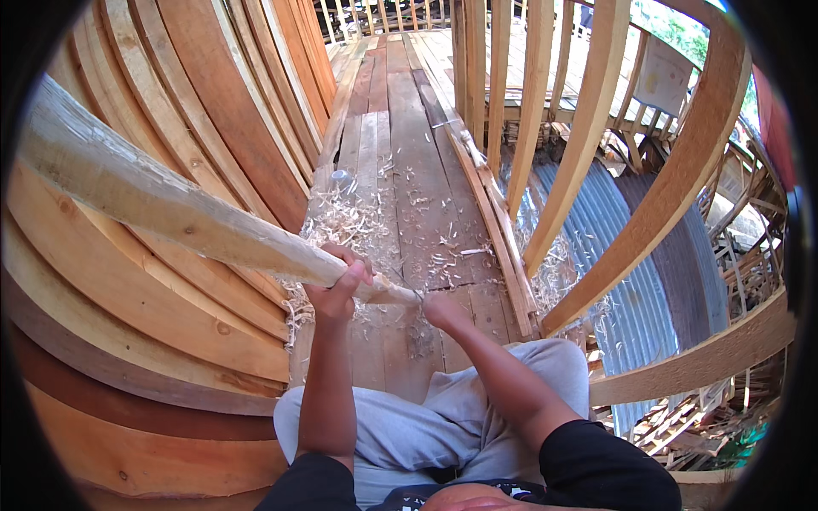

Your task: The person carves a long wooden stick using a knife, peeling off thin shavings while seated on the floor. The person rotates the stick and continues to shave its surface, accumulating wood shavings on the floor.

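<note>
A long, pale, peeled wooden pole (183, 215) slants from the upper left down toward my lap, its far end thick and its near end narrower. Around it, close to the narrow end, my left hand (339, 285) is closed. My right hand (440, 309) is a fist right at the pole's tip. A small dark sliver shows between that fist and the wood, too little to name. Curled wood shavings (349, 223) lie on the plank floor (409, 192) beyond my hands.
Upright boards (204, 77) form a wall close on my left. Wooden railing bars (588, 119) stand on my right, with corrugated metal sheets (596, 247) and scrap wood below. A small, pale, round object (341, 177) sits among the shavings. My crossed legs (400, 426) are beneath my arms.
</note>
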`<state>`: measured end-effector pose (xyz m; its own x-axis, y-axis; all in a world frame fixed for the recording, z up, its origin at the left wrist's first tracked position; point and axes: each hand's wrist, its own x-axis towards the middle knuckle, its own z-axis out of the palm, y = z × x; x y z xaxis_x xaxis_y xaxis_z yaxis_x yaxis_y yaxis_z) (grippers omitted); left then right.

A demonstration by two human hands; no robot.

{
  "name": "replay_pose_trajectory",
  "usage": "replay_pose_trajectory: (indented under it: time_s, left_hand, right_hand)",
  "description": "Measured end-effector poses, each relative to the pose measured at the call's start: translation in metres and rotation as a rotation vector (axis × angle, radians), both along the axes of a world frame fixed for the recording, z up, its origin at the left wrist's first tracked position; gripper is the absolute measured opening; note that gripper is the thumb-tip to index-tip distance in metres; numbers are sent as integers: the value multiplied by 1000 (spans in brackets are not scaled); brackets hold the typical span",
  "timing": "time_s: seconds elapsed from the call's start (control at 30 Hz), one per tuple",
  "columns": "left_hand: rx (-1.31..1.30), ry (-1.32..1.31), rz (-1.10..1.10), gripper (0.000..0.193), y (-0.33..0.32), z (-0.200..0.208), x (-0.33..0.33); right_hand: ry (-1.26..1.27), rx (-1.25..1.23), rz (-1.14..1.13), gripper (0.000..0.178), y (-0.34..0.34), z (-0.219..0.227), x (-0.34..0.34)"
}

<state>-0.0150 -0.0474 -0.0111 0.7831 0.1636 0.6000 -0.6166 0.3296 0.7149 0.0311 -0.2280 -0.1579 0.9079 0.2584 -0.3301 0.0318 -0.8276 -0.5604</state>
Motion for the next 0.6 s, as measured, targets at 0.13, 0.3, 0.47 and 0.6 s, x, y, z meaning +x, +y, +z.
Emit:
replay_pose_trajectory:
  time_s: [0.13,0.3,0.47,0.6]
  left_hand:
    - [-15,-12,41,11,11,2,3]
    - [-81,29,4,12,7,2,10]
    - [-90,4,-9,13,9,0,10]
    - [-79,18,37,16,21,-5,5]
  right_hand:
    - [73,140,-104,39,22,45,-3]
    - [-47,-2,57,44,-7,-47,21]
    - [-66,14,6,43,-4,-47,20]
    - [-60,151,5,44,23,30,-2]
